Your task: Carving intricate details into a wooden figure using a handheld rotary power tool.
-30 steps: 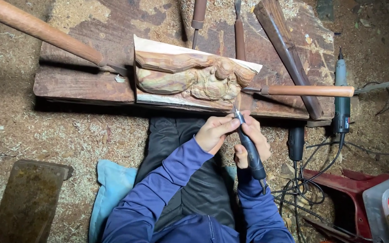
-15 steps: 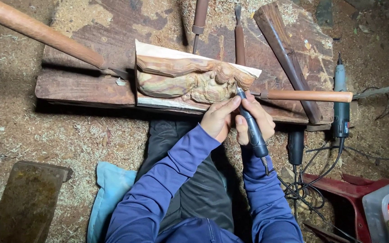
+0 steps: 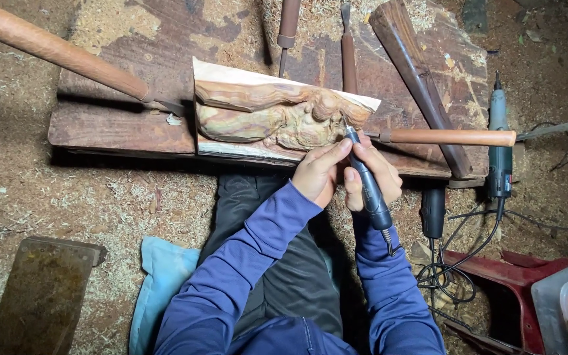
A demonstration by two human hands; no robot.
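Both hands have risen from the lap to the pale, reddish-streaked carved wood block (image 3: 277,115), so cutting now meets the carving's right end; left hand (image 3: 317,174) curls beside the tool, fingertips steadying it; right hand (image 3: 379,174) grips the dark pen-shaped rotary tool (image 3: 366,177), tip on the block; dark worn plank bench (image 3: 119,128) carries it, long wooden-handled chisels (image 3: 448,137) alongside; sawdust-strewn floor (image 3: 34,190) surrounds everything.

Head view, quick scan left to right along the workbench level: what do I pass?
Long wooden handle → wood carving → left hand → rotary handpiece in right hand → green power tool.
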